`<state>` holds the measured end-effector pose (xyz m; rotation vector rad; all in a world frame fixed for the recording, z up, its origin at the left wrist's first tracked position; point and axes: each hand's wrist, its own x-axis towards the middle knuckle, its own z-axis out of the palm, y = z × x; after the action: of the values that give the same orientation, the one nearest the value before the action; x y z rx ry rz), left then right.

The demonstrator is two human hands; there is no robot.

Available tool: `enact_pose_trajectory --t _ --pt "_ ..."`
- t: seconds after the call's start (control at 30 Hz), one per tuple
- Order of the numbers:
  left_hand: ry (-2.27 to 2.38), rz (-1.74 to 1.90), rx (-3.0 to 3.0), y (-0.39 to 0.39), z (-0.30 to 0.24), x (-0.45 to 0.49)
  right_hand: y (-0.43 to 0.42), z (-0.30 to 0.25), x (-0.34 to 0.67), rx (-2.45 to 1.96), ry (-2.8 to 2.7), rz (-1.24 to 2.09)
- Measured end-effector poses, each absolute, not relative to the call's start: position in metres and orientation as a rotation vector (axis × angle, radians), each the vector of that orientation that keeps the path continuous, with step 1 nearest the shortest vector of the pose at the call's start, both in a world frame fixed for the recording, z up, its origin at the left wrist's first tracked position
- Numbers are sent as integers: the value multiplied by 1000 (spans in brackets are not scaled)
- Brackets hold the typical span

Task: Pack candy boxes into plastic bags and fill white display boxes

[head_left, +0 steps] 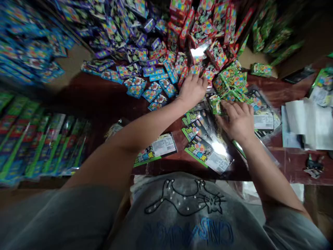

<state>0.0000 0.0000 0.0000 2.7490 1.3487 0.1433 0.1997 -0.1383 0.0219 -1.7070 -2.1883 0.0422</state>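
My left hand (193, 89) reaches forward to the near edge of a heap of small red candy packets (217, 55). Its fingers are curled down over a red candy packet (195, 69), mostly hidden by the fingertips. My right hand (239, 121) is lower and to the right, with thumb and fingers closed at the edge of a small green candy packet (214, 104). More green packets (235, 80) lie just beyond it. Beneath and between both hands are overlapping clear bags with printed black-and-green cards (199, 147).
Purple packets (114, 31) are heaped at the back, with blue packets (152, 92) in front. A box of blue packets (28, 45) stands at far left, above rows of filled bags (39, 139). White papers (307, 121) lie on the dark red table (291, 163) at right.
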Motion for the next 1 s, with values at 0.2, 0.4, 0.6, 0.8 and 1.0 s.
enact_pose_trajectory --t 0.2,0.4,0.6,0.8,1.0 --pt "1389 444 2545 -25 23 -30 -163 13 196 -1497 -1561 809" --pt "1008 367 2508 -105 47 -82 -185 7 193 -1407 -1354 1262" --pt "905 137 2454 -141 27 -93 -197 5 190 -1472 -1967 1112" --pt "1202 105 2394 -187 49 -152 -197 3 184 -1179 -2658 623" --pt "1420 -59 2320 -233 32 -195 -173 -17 148 -926 -2755 634"
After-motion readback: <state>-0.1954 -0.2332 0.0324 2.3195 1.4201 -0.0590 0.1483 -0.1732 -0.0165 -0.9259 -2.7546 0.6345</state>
